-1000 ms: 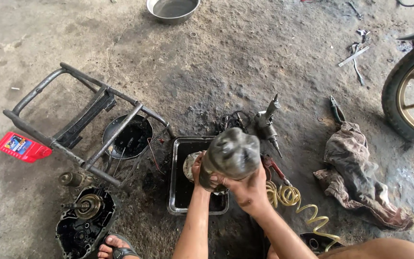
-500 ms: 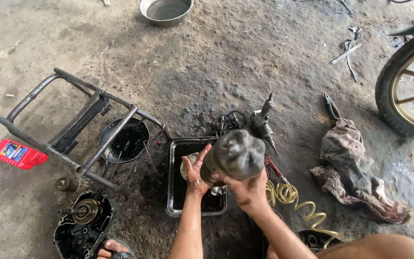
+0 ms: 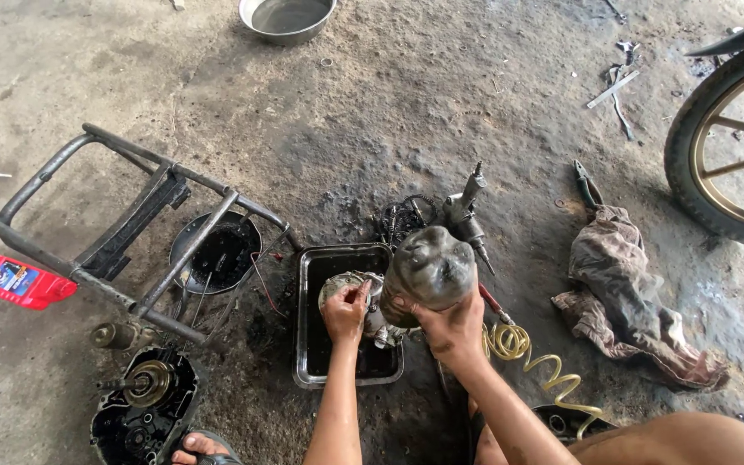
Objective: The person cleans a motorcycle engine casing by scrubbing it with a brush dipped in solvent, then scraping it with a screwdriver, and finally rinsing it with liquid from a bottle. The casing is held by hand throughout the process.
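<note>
1. The right hand (image 3: 449, 331) grips a grimy plastic bottle (image 3: 428, 269) from beneath, fingers wrapped about its lower end, and tilts it over the black tray (image 3: 307, 344).
2. The left hand (image 3: 344, 312) rests on a round metal engine part (image 3: 346, 287) above that tray, fingers curled against its rim (how firmly, I cannot tell).
3. Left of the tray lies a tubular metal frame (image 3: 122, 237); right of it, a coiled yellow hose (image 3: 531, 357) and a dirty rag (image 3: 622, 293).
</note>
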